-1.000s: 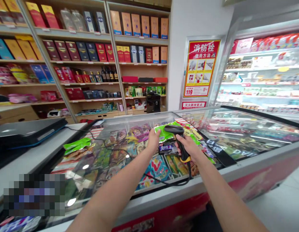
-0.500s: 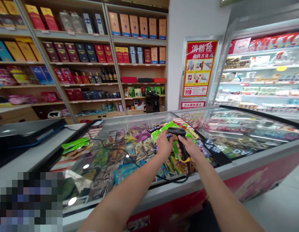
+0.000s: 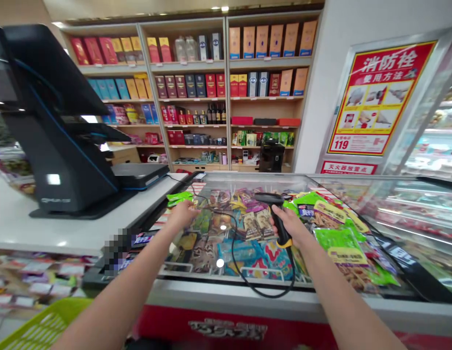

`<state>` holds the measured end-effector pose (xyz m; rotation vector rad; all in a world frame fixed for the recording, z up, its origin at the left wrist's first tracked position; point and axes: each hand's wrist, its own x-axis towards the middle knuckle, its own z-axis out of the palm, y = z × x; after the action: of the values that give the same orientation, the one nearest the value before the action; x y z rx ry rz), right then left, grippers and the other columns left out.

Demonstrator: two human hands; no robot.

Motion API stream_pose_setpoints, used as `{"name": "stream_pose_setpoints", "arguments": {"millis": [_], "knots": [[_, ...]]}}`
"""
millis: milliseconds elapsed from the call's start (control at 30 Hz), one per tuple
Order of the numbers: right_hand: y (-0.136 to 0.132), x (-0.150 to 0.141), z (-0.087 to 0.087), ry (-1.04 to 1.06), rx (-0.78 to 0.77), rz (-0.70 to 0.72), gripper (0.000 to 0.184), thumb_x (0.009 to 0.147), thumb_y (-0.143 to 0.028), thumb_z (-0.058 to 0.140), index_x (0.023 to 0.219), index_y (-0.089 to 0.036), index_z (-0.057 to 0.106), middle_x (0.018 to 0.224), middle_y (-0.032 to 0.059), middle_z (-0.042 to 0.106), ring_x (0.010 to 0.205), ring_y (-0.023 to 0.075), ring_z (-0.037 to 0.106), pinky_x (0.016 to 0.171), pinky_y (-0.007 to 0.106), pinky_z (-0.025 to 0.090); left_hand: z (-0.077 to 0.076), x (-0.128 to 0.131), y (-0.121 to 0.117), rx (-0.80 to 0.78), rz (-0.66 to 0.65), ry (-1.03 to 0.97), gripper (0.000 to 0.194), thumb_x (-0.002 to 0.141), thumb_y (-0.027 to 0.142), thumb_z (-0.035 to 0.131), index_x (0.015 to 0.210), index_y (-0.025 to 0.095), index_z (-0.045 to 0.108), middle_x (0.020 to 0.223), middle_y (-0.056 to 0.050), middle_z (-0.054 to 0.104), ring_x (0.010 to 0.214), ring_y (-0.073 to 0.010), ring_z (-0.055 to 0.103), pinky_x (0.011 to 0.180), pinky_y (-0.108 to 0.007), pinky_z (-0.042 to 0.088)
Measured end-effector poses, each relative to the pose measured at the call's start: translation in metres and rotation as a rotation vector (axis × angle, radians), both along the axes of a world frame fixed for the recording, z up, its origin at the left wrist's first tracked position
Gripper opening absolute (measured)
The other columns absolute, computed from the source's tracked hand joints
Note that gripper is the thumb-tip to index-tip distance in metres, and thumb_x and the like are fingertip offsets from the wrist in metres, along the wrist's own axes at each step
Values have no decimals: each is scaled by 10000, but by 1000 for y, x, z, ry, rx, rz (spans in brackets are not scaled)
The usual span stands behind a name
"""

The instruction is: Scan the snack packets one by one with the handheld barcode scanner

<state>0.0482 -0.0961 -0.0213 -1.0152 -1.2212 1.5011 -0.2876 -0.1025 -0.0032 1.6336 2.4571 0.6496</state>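
My right hand (image 3: 289, 222) is wrapped round the grip of a black and yellow barcode scanner (image 3: 280, 226), held above the freezer's glass top with its head to the left. The scanner's black cable (image 3: 235, 262) loops down and back to the left over the glass. My left hand (image 3: 185, 215) is stretched forward, fingers partly hidden and a little blurred, with nothing visible in it. Just beyond it lie bright green snack packets (image 3: 180, 197) at the left end of the glass. A pile of snack packets (image 3: 338, 243) lies right of my right hand.
A black checkout terminal (image 3: 65, 146) stands on the white counter (image 3: 153, 211) at left. A green basket (image 3: 58, 318) is at lower left. Packets show under the chest freezer's glass (image 3: 214, 233). Shelves of boxes (image 3: 211, 87) line the back wall, beside a red poster (image 3: 381, 99).
My left hand has moved away from the snack packets near the scanner, over to the left end by the green packets. My right hand still holds the scanner. The view has turned left.
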Motion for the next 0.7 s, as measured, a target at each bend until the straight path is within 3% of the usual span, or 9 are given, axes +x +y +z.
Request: {"name": "stream_pose_setpoints", "arguments": {"millis": [67, 133, 267, 367, 433, 633, 700], "knots": [[2, -18, 1, -22, 0, 47, 355, 752, -490, 666, 768, -192, 472, 538, -52, 565, 366, 73, 496, 342, 185, 426, 0, -50, -26, -172, 156, 110, 499, 667, 542, 638, 1007, 179, 674, 1115, -172, 659, 1040, -356, 603, 843, -438, 463], [3, -35, 2, -37, 7, 82, 349, 756, -487, 659, 783, -198, 464, 534, -59, 560, 362, 74, 491, 335, 184, 418, -7, -87, -52, -215, 283, 225, 639, 653, 659, 568, 1013, 144, 683, 1181, -232, 617, 1082, -417, 564, 867, -532, 436], [1, -63, 7, -68, 6, 147, 336, 760, -474, 645, 801, -206, 446, 518, -76, 539, 349, 72, 476, 327, 180, 414, -43, -115, -80, -196, 208, 350, 749, 706, 693, 438, 1158, 129, 637, 1373, -250, 480, 1265, -446, 408, 939, -641, 353], [1, -76, 12, -121, -3, 173, 336, 761, -475, 639, 802, -211, 436, 509, -81, 532, 337, 69, 466, 315, 173, 400, -68, -105, -72, -113, 182, 381, 761, 757, 660, 396, 1261, 120, 576, 1456, -248, 384, 1356, -443, 295, 995, -662, 279], [3, -82, 15, -143, -3, 181, 332, 761, -470, 638, 795, -212, 433, 505, -81, 529, 333, 67, 463, 314, 168, 394, -76, -89, -58, -77, 151, 377, 729, 787, 626, 392, 1265, 104, 568, 1446, -253, 397, 1363, -433, 290, 1019, -645, 262], [12, -82, 1, -128, -12, 163, 337, 756, -479, 635, 781, -207, 436, 511, -78, 529, 338, 66, 461, 318, 170, 390, -72, -33, -16, 36, -56, 331, 558, 788, 551, 522, 1072, 80, 612, 1162, -225, 595, 1171, -322, 524, 1008, -396, 388], [16, -79, -8, -131, -12, 159, 362, 740, -504, 638, 753, -200, 442, 505, -73, 524, 339, 67, 460, 317, 176, 391, -69, -20, -7, 111, -79, 297, 481, 755, 510, 591, 1013, 105, 614, 1113, -196, 610, 1116, -303, 554, 982, -371, 410]]}}
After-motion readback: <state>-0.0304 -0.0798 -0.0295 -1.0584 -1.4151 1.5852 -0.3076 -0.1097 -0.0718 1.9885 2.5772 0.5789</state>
